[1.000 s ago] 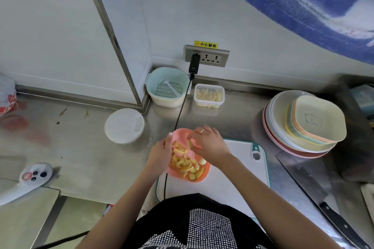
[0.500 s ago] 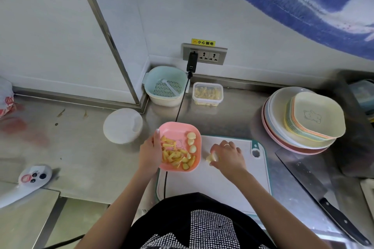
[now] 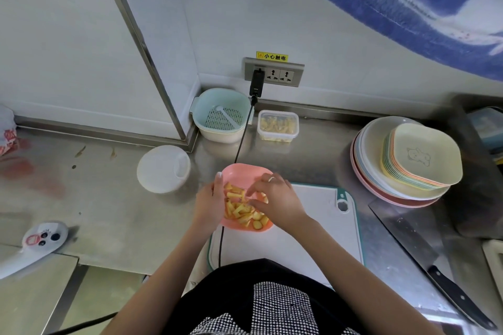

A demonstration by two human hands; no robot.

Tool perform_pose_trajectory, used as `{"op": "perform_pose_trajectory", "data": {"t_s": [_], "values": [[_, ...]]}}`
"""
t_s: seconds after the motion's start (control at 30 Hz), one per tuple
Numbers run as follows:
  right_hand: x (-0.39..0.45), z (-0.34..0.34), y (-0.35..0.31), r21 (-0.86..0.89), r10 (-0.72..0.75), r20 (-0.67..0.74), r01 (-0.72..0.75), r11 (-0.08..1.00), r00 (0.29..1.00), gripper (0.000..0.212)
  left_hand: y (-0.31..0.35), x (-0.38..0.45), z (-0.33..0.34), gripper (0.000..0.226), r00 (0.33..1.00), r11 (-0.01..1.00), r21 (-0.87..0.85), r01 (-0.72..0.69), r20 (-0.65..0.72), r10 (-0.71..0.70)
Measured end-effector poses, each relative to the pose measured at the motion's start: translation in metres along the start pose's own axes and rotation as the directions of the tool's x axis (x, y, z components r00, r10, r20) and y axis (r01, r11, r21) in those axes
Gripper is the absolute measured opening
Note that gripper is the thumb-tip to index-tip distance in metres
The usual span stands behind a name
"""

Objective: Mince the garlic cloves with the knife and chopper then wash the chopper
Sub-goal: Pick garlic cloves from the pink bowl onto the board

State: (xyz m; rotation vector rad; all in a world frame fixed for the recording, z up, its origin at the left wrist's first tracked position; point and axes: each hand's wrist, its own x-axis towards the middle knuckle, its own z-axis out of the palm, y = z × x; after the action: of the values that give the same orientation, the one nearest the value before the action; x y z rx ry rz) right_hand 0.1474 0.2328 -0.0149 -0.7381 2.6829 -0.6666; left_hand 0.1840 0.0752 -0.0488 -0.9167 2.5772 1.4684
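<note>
A pink dish [image 3: 246,171] of garlic cloves [image 3: 239,208] is seen on the steel counter [image 3: 114,198], overlapping the back left corner of the white cutting board [image 3: 313,231], which lies at the counter's front edge. The dish's left rim is gripped by the left hand [image 3: 208,205], thumb laid up along the edge. The right hand [image 3: 277,200] is held over the dish with fingers curled down among the cloves; whether a clove is pinched cannot be told. A black cable [image 3: 241,141] is run from the wall socket [image 3: 273,72] down past the dish and over the board's left edge.

The knife [image 3: 424,255] is laid near the counter's right front corner, blade toward the back, handle toward the front edge, well apart from the board. Behind it, at the right edge, a stack of plates [image 3: 402,160] is kept. Against the back edge a teal strainer basket [image 3: 221,114] and a clear lidded tub [image 3: 277,125] are set side by side. A round white lidded bowl [image 3: 163,168] is found left of the dish. Bare steel is left open across the counter's left half, and the board's right half is uncovered. A white handle with buttons [image 3: 40,239] is seen at the left front edge
</note>
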Motion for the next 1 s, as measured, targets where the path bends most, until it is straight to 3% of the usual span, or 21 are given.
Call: {"op": "perform_pose_trajectory", "data": {"t_s": [0.2,0.47,0.53,0.63,0.7,0.77,0.87,1.0], "values": [[-0.005,0.001,0.008,-0.185,0.048,0.068,-0.034,0.982,0.997,0.024,0.005,-0.004,-0.002,0.044,1.0,1.0,-0.013,-0.002,-0.008,0.002],[-0.003,0.009,0.01,-0.287,0.055,0.073,-0.032,0.957,0.996,0.028,0.007,-0.005,0.0,0.048,1.0,1.0,0.011,-0.02,0.014,0.02],[-0.002,0.009,0.012,-0.214,0.069,0.046,-0.058,0.975,0.997,0.024,0.006,-0.005,0.0,0.048,1.0,1.0,0.026,-0.016,0.017,0.015],[-0.002,-0.002,0.026,0.078,0.196,-0.148,-0.187,0.979,0.969,0.017,0.002,-0.004,-0.001,0.052,1.0,1.0,0.002,-0.006,0.021,0.006],[-0.008,-0.013,0.042,0.16,0.264,-0.235,-0.231,0.96,0.935,0.009,-0.003,-0.003,-0.003,0.052,1.0,1.0,0.002,0.01,0.015,-0.01],[-0.019,-0.018,0.059,0.118,0.312,-0.189,-0.294,0.949,0.931,0.008,-0.008,-0.001,-0.004,0.051,0.999,1.0,-0.009,0.03,0.013,-0.03],[-0.035,-0.009,0.073,0.042,0.394,0.02,-0.395,0.918,0.919,0.01,-0.008,0.0,-0.004,0.05,0.999,1.0,0.011,0.028,0.02,-0.029],[-0.042,0.005,0.074,0.021,0.4,0.051,-0.401,0.916,0.915,0.018,-0.007,0.0,-0.003,0.049,0.999,0.999,0.043,0.021,0.028,-0.023]]}}
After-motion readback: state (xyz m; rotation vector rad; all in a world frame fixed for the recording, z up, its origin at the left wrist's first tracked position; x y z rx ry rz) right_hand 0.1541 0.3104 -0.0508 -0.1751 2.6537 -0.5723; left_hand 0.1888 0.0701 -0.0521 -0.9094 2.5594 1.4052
